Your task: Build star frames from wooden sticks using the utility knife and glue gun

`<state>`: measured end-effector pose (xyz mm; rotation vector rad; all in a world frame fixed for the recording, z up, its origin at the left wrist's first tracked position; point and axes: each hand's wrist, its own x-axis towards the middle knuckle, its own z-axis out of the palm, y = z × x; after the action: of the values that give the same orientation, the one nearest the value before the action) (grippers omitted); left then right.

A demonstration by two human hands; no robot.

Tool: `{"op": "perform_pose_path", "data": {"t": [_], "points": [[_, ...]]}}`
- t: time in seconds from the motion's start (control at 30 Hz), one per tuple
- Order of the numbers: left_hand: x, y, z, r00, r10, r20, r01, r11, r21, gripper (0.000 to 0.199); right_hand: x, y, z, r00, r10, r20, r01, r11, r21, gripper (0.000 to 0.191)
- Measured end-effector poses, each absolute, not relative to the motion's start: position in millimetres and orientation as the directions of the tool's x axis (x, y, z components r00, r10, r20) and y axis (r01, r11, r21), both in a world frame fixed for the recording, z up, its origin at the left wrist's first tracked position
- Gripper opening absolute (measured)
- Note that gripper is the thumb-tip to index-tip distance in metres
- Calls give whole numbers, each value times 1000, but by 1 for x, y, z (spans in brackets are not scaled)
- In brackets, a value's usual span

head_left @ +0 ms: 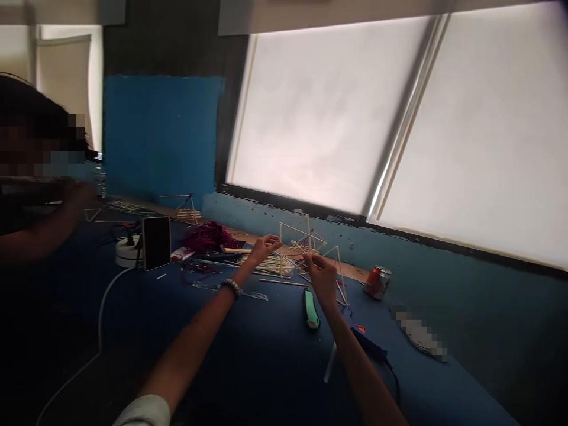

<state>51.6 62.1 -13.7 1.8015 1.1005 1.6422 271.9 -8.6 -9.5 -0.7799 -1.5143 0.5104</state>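
Observation:
A frame of thin pale sticks (339, 269) stands over the blue table, with sticks joined in triangles. My left hand (266, 247) pinches an upright stick at its left side. At the right, my right hand (320, 271) has its fingers closed at the sticks near the middle of the frame. More loose sticks (277, 266) lie in a pile behind and below my left hand. A green cutter (311, 310) rests on the table just below my right hand. Beside my right forearm is a blue glue gun (366, 342), partly hidden by the arm.
An orange and silver can (377, 282) stands at the right. Purple strands (209, 238), a dark upright panel (157, 244) and a white round power strip (128, 253) with a cable are on the left. Another person's arm (53, 228) reaches in at far left.

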Motion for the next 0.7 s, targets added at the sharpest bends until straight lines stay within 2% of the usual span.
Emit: {"op": "perform_pose_path", "data": {"t": [0.17,0.37,0.53,0.63,0.7], "points": [[69,73,-25,-70,811,582,215,-557,802,60,274,-14,-10,59,721,690,277,653,-705,52],[68,76,-43,-84,746,661,343,-601,722,44,267,-12,-13,65,719,692,370,626,-686,49],[71,67,-37,-81,757,648,384,-576,721,39,264,-12,-13,77,730,679,402,600,-692,47],[73,58,-31,-68,759,647,397,-575,716,36,267,-11,-11,88,704,705,440,607,-662,48],[73,54,-28,-120,746,656,427,-558,712,33,269,-6,-7,76,683,726,475,615,-629,49]]}}
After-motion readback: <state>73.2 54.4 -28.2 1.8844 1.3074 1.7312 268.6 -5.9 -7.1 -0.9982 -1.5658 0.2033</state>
